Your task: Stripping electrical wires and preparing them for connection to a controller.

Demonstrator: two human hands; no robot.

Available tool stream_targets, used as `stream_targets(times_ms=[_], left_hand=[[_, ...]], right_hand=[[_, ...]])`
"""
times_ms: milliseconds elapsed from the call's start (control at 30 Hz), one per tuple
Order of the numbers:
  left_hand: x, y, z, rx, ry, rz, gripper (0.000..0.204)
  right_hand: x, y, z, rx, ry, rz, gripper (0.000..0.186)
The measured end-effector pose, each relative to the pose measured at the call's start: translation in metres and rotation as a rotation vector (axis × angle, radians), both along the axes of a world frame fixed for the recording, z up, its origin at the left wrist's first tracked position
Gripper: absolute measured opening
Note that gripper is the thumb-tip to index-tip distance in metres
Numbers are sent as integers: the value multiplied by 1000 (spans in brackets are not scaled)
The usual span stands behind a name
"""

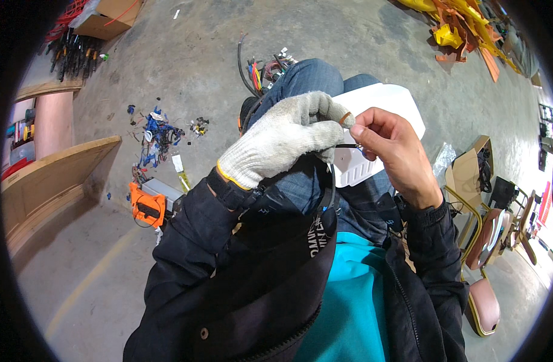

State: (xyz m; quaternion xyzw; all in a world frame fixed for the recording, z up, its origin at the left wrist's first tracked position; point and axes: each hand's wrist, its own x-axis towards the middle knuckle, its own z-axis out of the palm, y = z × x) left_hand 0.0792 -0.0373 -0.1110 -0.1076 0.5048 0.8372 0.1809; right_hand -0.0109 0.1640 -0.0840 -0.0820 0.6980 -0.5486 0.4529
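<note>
Both hands on a thin dark wire, above the lap.
I see the gloved left hand [285, 136] and bare right hand [392, 148] pinching the wire [347, 145] — long axis running left–right between them, white plastic tray [403, 102] beneath.

Black zip-up jacket over teal shirt, blue denim jeans; white knitted, yellow-cuffed glove on left hand [285, 136], right hand [392, 151] bare.

Below you, the concrete floor [186, 54] carries scattered blue wire scraps [157, 136], an orange tool [147, 205] and a cardboard box [110, 15].
</note>
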Motion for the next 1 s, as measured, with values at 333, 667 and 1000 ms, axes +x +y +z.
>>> stream_targets(times_ms=[333, 667, 1000], left_hand=[[2, 5, 0, -52, -35, 132, 26], [3, 12, 12, -112, -51, 252, 30], [0, 11, 7, -45, -55, 173, 31]], right_hand=[[10, 25, 8, -39, 327, -153, 22], [4, 16, 11, 8, 795, 78, 26], [-12, 4, 7, 35, 1037, 260, 20]])
